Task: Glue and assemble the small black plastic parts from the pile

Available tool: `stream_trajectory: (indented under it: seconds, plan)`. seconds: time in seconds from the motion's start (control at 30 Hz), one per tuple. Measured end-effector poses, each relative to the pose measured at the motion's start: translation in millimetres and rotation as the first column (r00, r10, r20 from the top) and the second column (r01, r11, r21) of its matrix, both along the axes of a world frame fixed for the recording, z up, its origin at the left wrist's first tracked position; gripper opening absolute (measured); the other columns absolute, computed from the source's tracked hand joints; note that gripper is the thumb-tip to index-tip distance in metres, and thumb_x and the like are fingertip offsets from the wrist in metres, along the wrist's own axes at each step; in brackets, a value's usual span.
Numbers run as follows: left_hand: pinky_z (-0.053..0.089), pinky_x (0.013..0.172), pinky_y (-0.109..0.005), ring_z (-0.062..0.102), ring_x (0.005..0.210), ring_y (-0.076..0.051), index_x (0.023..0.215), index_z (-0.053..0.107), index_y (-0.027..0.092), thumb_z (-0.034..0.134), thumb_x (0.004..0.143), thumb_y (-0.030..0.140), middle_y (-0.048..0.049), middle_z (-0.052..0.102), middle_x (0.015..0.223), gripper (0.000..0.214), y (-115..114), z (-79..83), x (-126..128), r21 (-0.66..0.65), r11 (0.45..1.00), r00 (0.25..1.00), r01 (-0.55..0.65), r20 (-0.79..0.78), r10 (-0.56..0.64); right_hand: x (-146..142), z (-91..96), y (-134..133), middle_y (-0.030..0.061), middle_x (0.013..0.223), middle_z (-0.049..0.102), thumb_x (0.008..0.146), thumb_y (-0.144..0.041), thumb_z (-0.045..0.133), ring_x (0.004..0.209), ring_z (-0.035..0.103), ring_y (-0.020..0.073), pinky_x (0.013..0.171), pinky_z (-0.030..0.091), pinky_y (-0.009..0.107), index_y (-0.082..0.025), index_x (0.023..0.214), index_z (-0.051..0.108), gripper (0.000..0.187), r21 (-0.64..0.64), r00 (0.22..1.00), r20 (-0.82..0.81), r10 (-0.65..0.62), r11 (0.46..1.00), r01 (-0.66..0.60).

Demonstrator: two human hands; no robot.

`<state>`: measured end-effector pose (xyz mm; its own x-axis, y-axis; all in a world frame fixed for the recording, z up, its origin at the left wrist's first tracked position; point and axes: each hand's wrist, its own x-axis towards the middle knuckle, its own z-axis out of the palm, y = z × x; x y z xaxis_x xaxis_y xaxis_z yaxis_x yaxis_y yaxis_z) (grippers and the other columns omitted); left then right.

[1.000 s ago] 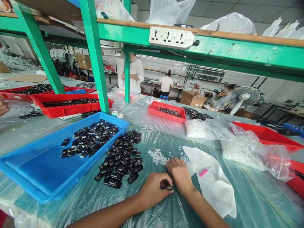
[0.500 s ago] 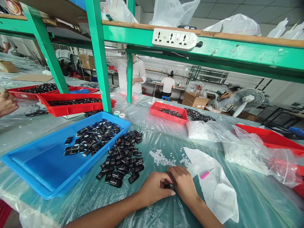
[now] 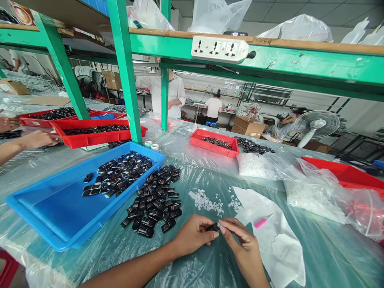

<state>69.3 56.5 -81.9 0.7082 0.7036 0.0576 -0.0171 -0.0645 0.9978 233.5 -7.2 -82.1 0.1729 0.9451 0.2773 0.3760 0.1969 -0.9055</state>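
My left hand [image 3: 196,236] grips a small black plastic casing [image 3: 213,227] between thumb and fingers, just above the table. At the casing's right end, my right hand [image 3: 240,238] pinches with thumb and forefinger; a pale speck shows at those fingertips, too small to name. Left of my hands lies a pile of similar black casings [image 3: 154,200]. Beyond my fingers, small white pieces [image 3: 207,202] are scattered on the green, plastic-covered table. A white cloth or sheet [image 3: 279,240] lies to the right, bearing a pink-handled pointed tool [image 3: 261,222].
A blue tray [image 3: 39,226] with black casings stands at left. Red trays [image 3: 192,141] and clear bags of white pieces [image 3: 255,166] sit farther back. A green shelf frame [image 3: 127,80] with a power strip [image 3: 220,49] crosses above. A co-worker's hands [image 3: 39,139] are at far left.
My right hand has rolled back from over the casing, so its thumb and forefinger now show pinched at the casing's end. A co-worker's hands have moved at the far left.
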Motion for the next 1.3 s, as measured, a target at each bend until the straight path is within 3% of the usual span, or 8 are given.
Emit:
stream_trajectory:
  seconds: [0.2,0.43,0.7,0.97,1.07,1.13,1.23,1.3]
  plan:
    - [0.022,0.049,-0.020,0.032,0.054,-0.008,0.060,0.045,0.013,0.055,0.084,0.034,0.0036,0.032,0.057,0.033,-3.2,8.1,-4.9,0.204,0.978,0.994,-0.051,-0.081,0.068,-2.2,-4.2,0.5,0.0044,0.099,0.065,0.080,-0.034,0.063,0.094,0.061,0.0176,0.080,0.050,0.025,-0.029,0.099,0.072,0.022,0.022,0.999,-0.031,-0.014,1.000,0.015]
    - [0.038,0.049,-0.020,0.046,0.050,-0.010,0.072,0.057,0.010,0.056,0.082,0.044,-0.0013,0.049,0.061,0.036,-5.4,8.2,-0.7,-0.043,0.997,0.997,0.056,0.055,-0.054,-7.3,-11.6,-3.2,0.0073,0.105,0.066,0.077,-0.040,0.064,0.100,0.061,0.0227,0.084,0.051,0.031,-0.026,0.096,0.073,0.025,-0.010,0.988,-0.081,-0.131,0.991,0.131]
    - [0.038,0.049,-0.018,0.047,0.050,-0.008,0.069,0.055,0.010,0.056,0.084,0.045,-0.0025,0.052,0.062,0.038,-5.4,4.3,-0.4,-0.046,0.997,0.988,0.057,0.149,-0.050,-26.9,-4.7,-10.4,0.0050,0.114,0.065,0.079,-0.046,0.062,0.115,0.054,0.0252,0.101,0.038,0.040,-0.026,0.103,0.071,0.032,-0.134,0.920,-0.357,-0.161,0.984,0.120]
    - [0.034,0.048,-0.018,0.043,0.048,-0.006,0.066,0.052,0.011,0.054,0.085,0.044,0.0000,0.048,0.059,0.038,-3.0,4.9,-1.8,0.023,0.999,0.992,0.029,0.125,-0.031,-20.4,-22.5,-3.8,0.0067,0.115,0.064,0.079,-0.052,0.059,0.113,0.055,0.0266,0.102,0.037,0.040,-0.022,0.108,0.069,0.043,-0.254,0.908,-0.401,-0.120,0.967,0.016]
    - [0.035,0.048,-0.018,0.044,0.048,-0.007,0.070,0.054,0.010,0.055,0.084,0.045,0.0000,0.049,0.060,0.037,-1.0,3.8,-1.2,0.007,0.999,0.994,0.048,0.102,-0.048,-18.8,-12.7,-1.6,0.0083,0.117,0.063,0.081,-0.053,0.056,0.111,0.056,0.0266,0.100,0.039,0.040,-0.020,0.107,0.069,0.044,-0.231,0.928,-0.362,-0.092,0.973,0.006]
    - [0.037,0.048,-0.019,0.045,0.048,-0.007,0.074,0.056,0.010,0.057,0.082,0.047,0.0000,0.050,0.060,0.039,1.3,4.1,-0.7,-0.026,1.000,0.996,0.001,0.093,0.001,-16.5,-3.7,-0.4,0.0081,0.122,0.060,0.085,-0.052,0.050,0.115,0.053,0.0252,0.102,0.037,0.040,-0.020,0.112,0.066,0.045,-0.199,0.954,-0.289,-0.076,0.980,0.018]
    - [0.038,0.049,-0.020,0.047,0.050,-0.008,0.077,0.059,0.008,0.059,0.079,0.051,-0.0004,0.051,0.061,0.042,5.8,5.9,-0.5,-0.087,0.988,0.986,-0.129,0.091,0.137,-9.9,4.4,1.8,0.0060,0.127,0.055,0.089,-0.048,0.044,0.121,0.047,0.0233,0.106,0.032,0.041,-0.024,0.119,0.062,0.043,-0.123,0.997,-0.036,-0.070,0.990,0.065]
    - [0.038,0.050,-0.020,0.046,0.050,-0.008,0.079,0.060,0.008,0.059,0.079,0.052,-0.0004,0.051,0.062,0.044,7.8,6.5,-0.7,-0.113,0.977,0.978,-0.180,0.088,0.190,-4.8,4.0,3.6,0.0053,0.127,0.055,0.090,-0.045,0.043,0.122,0.044,0.0242,0.105,0.033,0.043,-0.026,0.118,0.062,0.040,-0.080,0.978,0.202,-0.059,0.994,0.077]
